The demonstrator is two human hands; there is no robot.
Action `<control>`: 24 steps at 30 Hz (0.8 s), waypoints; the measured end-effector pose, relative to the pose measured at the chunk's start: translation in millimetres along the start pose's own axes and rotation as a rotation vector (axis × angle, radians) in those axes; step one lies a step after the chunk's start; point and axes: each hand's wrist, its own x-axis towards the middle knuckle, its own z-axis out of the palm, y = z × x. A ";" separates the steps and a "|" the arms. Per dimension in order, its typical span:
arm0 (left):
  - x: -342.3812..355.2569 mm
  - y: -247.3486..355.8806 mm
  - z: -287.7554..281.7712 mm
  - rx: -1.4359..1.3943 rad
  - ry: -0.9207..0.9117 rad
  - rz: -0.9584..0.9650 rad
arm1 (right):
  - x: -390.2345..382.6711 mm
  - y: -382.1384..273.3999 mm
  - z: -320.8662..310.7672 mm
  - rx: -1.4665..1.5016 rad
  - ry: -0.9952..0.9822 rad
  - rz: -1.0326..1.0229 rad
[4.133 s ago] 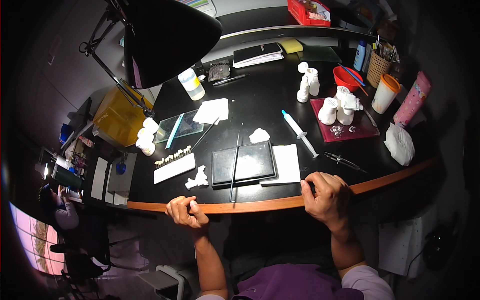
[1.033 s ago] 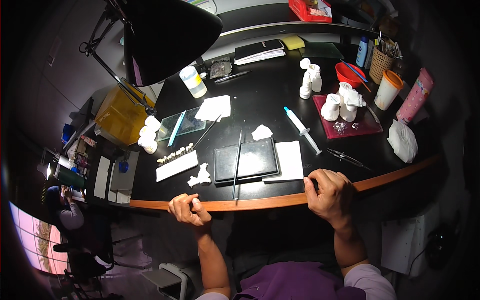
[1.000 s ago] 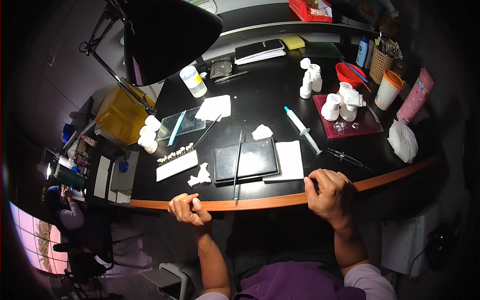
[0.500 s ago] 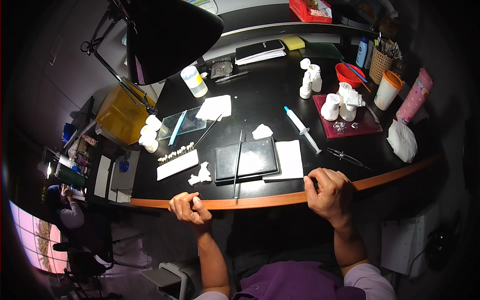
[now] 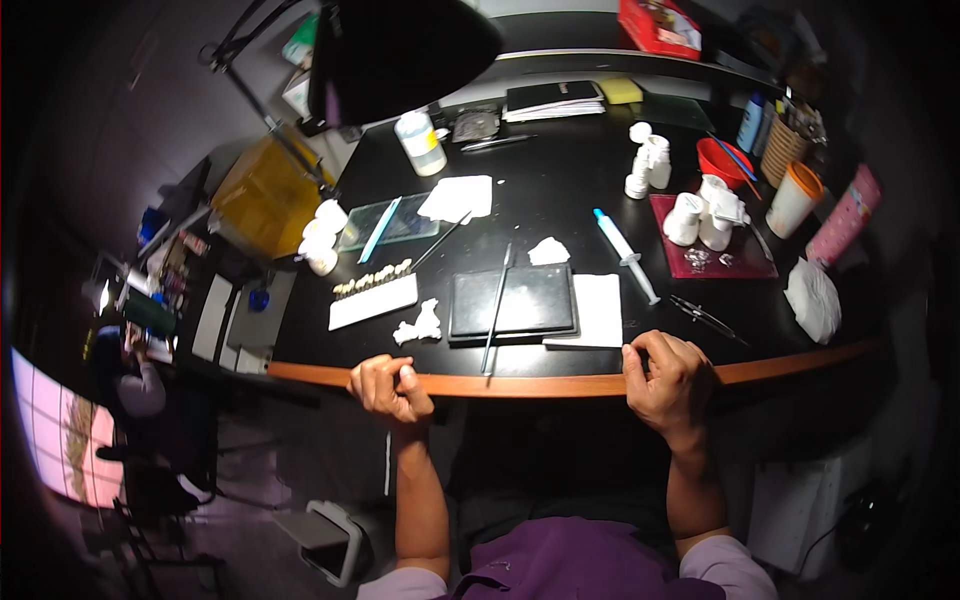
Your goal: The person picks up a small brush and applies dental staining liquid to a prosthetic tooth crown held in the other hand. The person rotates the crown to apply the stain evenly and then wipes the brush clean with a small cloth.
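Both my hands rest at the wooden front edge of the black table, fingers curled in loose fists, with nothing seen in either. My left hand [image 5: 392, 388] is nearest a crumpled white tissue [image 5: 419, 323] and a white holder [image 5: 374, 302] carrying a row of small tooth-coloured pieces. Between the hands sits a black rectangular case [image 5: 525, 308] with a thin brush [image 5: 497, 310] lying across it. White paper [image 5: 597, 312] extends from its right side. My right hand [image 5: 668, 382] is close to that paper. Beyond it lie a syringe [image 5: 628, 255] and metal tweezers [image 5: 703, 315].
A dark red slab [image 5: 715, 264] bears several white bottles. Behind are a red bowl [image 5: 722, 165], a cup with orange lid [image 5: 795, 198] and a pink bottle [image 5: 843, 216]. A black lamp [image 5: 400, 60] overhangs the back left. Another person [image 5: 145, 385] sits far left.
The view has shifted, so the table and its things appear farther right in the picture. Both hands stay curled at the table edge. Nothing has been picked up or put down.
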 end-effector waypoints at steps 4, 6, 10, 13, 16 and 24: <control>4.2 -0.9 -0.6 -0.022 -0.002 -0.018 | -0.6 0.9 0.2 -0.007 -0.002 -0.010; 5.6 -2.2 -6.5 -0.004 -0.024 -0.028 | 0.9 0.4 0.4 0.009 -0.017 -0.047; 11.6 -0.1 -10.2 -0.056 -0.044 -0.063 | 18.0 -5.6 -17.2 0.141 -0.255 0.032; 27.4 9.2 -25.5 -0.175 -0.092 -0.200 | 44.3 -10.2 -20.3 0.174 -0.458 -0.028; 56.3 14.4 -19.9 -0.466 -0.102 -0.282 | 86.9 -23.4 -17.4 0.126 -0.578 -0.247; 189.8 -1.5 108.9 -0.339 -0.472 -0.158 | 141.5 -31.3 67.8 0.331 -0.166 -0.595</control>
